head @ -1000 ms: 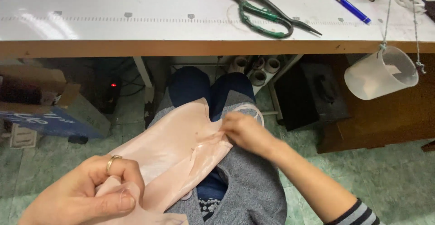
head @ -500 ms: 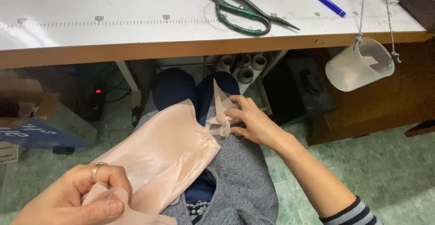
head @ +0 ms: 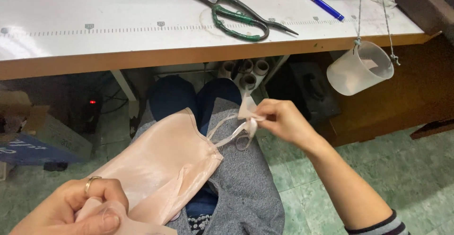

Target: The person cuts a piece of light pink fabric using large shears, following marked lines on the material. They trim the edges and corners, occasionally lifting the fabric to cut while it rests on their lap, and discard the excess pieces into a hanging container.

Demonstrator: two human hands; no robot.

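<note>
A pale pink satin garment [head: 161, 168] lies across my lap, over grey cloth [head: 241, 187]. My left hand [head: 75, 211], with a ring on one finger, is closed on the garment's near end at the bottom left. My right hand [head: 283, 121] pinches thin pink straps [head: 239, 131] that run from the garment's far corner, holding them raised and pulled to the right above my knees.
A white worktable [head: 142, 31] with a wooden front edge spans the top. On it lie large green-handled scissors [head: 236, 17] and a blue pen [head: 324, 3]. A translucent plastic cup [head: 359, 69] hangs on strings at the right. Thread cones [head: 246, 71] and boxes [head: 33, 135] sit underneath.
My right hand has pulled the straps out from the garment's corner and moved right and up. The left hand keeps its hold on the near end.
</note>
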